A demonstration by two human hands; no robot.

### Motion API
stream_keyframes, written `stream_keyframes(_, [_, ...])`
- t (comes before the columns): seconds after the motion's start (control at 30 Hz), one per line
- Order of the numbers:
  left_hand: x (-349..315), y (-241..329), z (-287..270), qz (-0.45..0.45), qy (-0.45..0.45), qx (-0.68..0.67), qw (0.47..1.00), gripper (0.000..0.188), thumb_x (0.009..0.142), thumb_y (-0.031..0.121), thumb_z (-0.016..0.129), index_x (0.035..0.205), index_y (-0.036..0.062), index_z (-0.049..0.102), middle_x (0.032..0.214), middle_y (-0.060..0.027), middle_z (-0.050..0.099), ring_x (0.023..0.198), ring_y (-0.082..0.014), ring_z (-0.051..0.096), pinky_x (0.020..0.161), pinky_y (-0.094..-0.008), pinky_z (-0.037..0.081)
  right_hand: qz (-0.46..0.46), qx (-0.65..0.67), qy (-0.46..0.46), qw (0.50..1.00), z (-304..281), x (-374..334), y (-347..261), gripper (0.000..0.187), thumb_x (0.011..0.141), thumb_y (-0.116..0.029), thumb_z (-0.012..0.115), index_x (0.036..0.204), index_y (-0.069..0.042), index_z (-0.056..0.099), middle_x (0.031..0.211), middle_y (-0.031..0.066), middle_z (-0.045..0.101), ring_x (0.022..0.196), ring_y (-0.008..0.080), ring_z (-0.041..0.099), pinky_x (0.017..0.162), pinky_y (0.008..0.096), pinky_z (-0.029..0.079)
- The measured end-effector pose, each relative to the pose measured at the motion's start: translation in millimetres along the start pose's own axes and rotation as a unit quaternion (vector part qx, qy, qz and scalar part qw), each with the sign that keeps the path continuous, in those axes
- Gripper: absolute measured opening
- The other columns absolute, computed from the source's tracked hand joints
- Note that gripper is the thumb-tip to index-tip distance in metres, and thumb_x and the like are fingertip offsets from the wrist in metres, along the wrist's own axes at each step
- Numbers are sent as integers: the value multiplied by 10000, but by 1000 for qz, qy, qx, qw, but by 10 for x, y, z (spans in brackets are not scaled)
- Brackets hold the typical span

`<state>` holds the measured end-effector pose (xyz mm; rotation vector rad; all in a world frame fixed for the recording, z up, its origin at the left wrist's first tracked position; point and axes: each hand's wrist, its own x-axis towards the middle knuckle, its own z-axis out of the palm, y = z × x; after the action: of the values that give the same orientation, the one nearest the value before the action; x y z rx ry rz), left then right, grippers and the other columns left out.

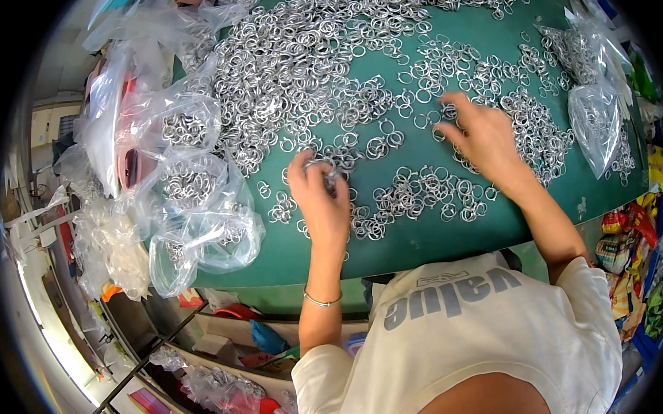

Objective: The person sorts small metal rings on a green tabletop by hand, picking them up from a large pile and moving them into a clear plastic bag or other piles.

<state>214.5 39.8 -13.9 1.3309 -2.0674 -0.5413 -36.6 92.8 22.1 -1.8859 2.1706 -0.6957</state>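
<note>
Small silver metal rings (pixel 276 77) lie in a broad heap over the green table (pixel 449 239). My left hand (pixel 322 200) is at the near middle of the table, its fingers curled around a few metal rings (pixel 329 179); exactly how many is hidden by the fingers. Farther right, my right hand (pixel 486 139) reaches over the scattered rings with thumb and forefinger apart. Rings show beneath and between those fingertips, but none is plainly gripped. A looser cluster of rings (pixel 426 189) lies between my two hands, and another pile (pixel 537 130) spreads just right of my right wrist.
Clear plastic bags with rings inside (pixel 199 186) crowd the table's left edge. Another clear bag (pixel 595 128) lies at the right edge. Below the table on the left are shelves with bagged items (pixel 221 390). Colourful packages (pixel 621 248) stand at the right.
</note>
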Motion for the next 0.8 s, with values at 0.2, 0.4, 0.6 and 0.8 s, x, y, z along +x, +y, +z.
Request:
stream_keyframes(0.2, [81, -146, -34, -41, 73, -102, 991, 197, 739, -70, 601, 876, 17, 488, 1101, -157, 512, 955, -279, 520, 819, -348, 418, -128, 29, -25, 991, 504, 34, -148, 246, 777, -200, 695, 947, -95, 552, 649, 103, 591, 575, 295, 579, 511, 398, 423])
stream_keyframes(0.4, [121, -404, -213, -168, 91, -388, 902, 154, 856, -84, 516, 964, 24, 531, 1188, -118, 531, 978, -115, 510, 813, -226, 420, 113, 345, -130, 922, 203, 14, -20, 180, 859, -206, 619, 823, -46, 547, 669, 3, 538, 564, 145, 496, 479, 310, 364])
stream_keyframes(0.6, [182, -418, -302, -110, 88, -289, 947, 233, 855, -84, 510, 1057, 17, 566, 1231, -119, 513, 1099, -155, 498, 855, -246, 420, 123, 333, -115, 928, 150, -126, 144, 246, 867, -207, 640, 759, -27, 512, 643, -28, 440, 583, 70, 361, 519, 245, 323])
stream_keyframes(0.8, [146, 25, -307, 43, -25, 136, 989, 319, 756, 133, 694, 1060, 75, 613, 1202, -69, 511, 1123, -270, 470, 897, -433, 279, 85, 262, -41, 961, 8, -96, 114, 276, 859, -199, 638, 713, -22, 485, 606, 13, 378, 566, 103, 339, 514, 263, 311])
